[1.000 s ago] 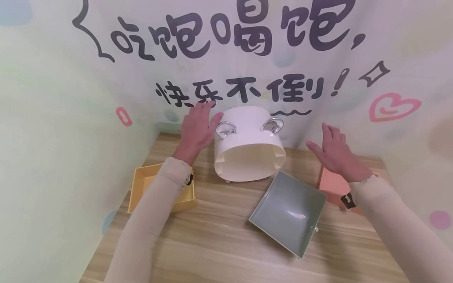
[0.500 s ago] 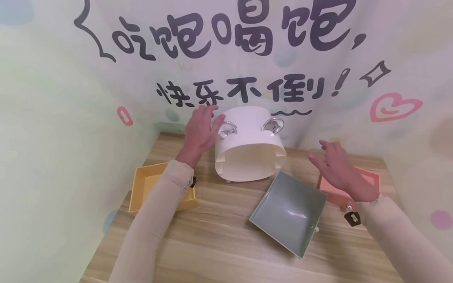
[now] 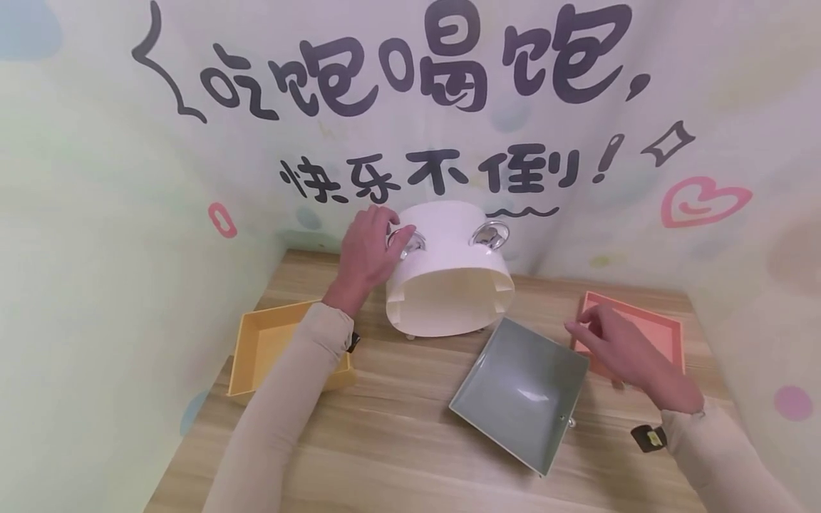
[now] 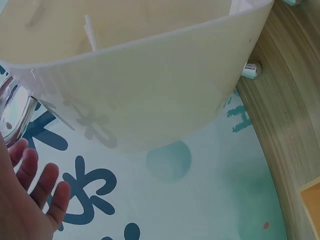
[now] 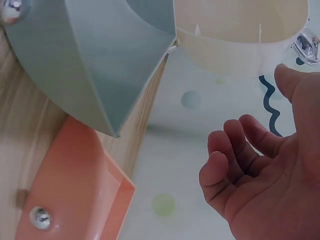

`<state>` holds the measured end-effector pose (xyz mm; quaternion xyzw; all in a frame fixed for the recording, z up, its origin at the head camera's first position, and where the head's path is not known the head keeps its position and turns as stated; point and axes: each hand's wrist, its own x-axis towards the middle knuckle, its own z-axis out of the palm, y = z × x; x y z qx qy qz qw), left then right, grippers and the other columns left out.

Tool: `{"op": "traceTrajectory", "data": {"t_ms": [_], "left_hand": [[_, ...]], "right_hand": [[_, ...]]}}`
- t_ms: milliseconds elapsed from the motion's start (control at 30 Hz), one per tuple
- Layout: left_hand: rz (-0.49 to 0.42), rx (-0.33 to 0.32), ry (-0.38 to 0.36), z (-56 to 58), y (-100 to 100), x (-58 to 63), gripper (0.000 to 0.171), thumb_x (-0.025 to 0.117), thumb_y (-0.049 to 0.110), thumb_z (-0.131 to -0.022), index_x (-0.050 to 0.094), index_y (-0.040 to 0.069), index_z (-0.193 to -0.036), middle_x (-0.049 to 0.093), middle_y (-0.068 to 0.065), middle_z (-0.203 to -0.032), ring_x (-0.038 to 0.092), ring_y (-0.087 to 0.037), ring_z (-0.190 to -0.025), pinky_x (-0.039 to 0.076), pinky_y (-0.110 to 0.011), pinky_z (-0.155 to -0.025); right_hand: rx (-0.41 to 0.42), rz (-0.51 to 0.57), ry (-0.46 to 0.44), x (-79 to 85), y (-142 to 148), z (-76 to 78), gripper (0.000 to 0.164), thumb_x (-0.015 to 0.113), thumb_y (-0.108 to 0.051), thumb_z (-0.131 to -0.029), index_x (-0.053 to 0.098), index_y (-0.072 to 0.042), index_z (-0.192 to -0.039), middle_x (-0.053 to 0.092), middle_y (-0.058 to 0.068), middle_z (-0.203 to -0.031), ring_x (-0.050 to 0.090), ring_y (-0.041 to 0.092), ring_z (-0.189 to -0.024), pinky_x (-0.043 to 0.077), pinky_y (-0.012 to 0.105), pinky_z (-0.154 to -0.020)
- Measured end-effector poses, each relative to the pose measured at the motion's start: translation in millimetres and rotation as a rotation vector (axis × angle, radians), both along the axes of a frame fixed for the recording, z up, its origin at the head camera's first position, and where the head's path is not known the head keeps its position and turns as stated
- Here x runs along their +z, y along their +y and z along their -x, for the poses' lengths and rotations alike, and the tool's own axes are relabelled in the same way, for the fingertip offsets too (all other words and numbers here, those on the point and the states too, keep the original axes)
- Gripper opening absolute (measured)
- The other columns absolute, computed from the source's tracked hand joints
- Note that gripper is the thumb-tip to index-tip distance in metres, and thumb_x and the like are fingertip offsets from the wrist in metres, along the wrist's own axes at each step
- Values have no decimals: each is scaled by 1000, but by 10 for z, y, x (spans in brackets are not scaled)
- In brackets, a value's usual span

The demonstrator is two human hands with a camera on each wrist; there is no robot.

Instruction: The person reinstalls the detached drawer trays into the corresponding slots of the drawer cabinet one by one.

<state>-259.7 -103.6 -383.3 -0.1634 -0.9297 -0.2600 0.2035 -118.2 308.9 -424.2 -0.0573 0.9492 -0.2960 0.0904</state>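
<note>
A white oval drawer housing, its front hollow, stands against the wall with two chrome ear-shaped rings on top. My left hand is at its left chrome ring, thumb across the ring in the head view. Bent, spread fingers hang beside the ring in the left wrist view; the thumb is hidden there and no firm grip shows. Over the pink drawer, my right hand hovers with loosely bent fingers and holds nothing. Between housing and right hand lies a grey-green drawer with a small knob.
A yellow drawer sits at the left, partly covered by the left forearm. All stand on a wood-grain table. A printed wall cloth closes off the back and sides.
My right hand has come down over the pink drawer, its fingers bending more. The left hand has shifted slightly right onto the chrome ring. Housing and drawers stay put.
</note>
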Motion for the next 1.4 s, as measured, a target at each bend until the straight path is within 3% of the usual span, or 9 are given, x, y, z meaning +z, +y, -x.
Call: {"op": "traceTrajectory", "data": {"t_ms": [200, 433, 667, 867, 1167, 1233, 1400], "left_hand": [[3, -36, -6, -27, 4, 14, 43, 48, 52, -100, 59, 10, -99, 57, -4, -86, 48, -24, -89, 42, -39, -78], [64, -103, 47, -24, -14, -28, 36, 46, 41, -106, 63, 10, -101, 62, -6, -94, 49, -27, -92, 44, -38, -83], [86, -127, 84, -15, -26, -62, 34, 46, 36, -108, 65, 9, -108, 62, -8, -97, 51, -27, -94, 48, -37, -84], [73, -117, 123, -37, -22, -87, 31, 50, 34, -107, 67, 8, -110, 63, -9, -98, 53, -28, -95, 50, -37, -86], [9, -100, 136, -39, 10, -116, 31, 52, 33, -106, 68, 8, -113, 63, -10, -100, 55, -27, -97, 53, -37, -88], [-6, -97, 138, -39, 9, -129, 30, 53, 33, -106, 69, 7, -112, 63, -10, -99, 56, -28, -97, 53, -37, -88], [-28, -94, 142, -41, 11, -156, 30, 54, 32, -105, 69, 7, -111, 63, -11, -98, 56, -28, -95, 53, -38, -86]], "right_hand": [[-7, 11, -43, -46, 23, -124, 47, 56, -49, -102, 49, -4, -115, 63, 11, -89, 52, 14, -55, 47, 29, -52], [15, -52, 31, -134, 50, -231, 36, 62, -42, -101, 56, -8, -107, 60, 2, -82, 50, 7, -67, 43, 23, -59], [-16, -47, 17, -255, 110, -338, 35, 62, -45, -100, 58, -10, -101, 59, 0, -81, 50, 7, -70, 42, 23, -60], [-51, -66, -13, -390, 158, -466, 36, 59, -48, -101, 59, -13, -106, 64, -1, -89, 52, 4, -74, 43, 22, -63], [-1, 107, 83, -581, 210, -549, 13, 72, -19, -94, 66, -7, -98, 61, -1, -80, 50, -1, -69, 44, 21, -58], [22, 99, 67, -619, 232, -553, 13, 73, -16, -93, 68, -5, -97, 65, 1, -82, 53, -2, -71, 47, 21, -59], [48, 40, -99, -716, 279, -629, 35, 71, -24, -94, 67, 4, -114, 72, 7, -100, 58, -1, -82, 51, 22, -66]]}}
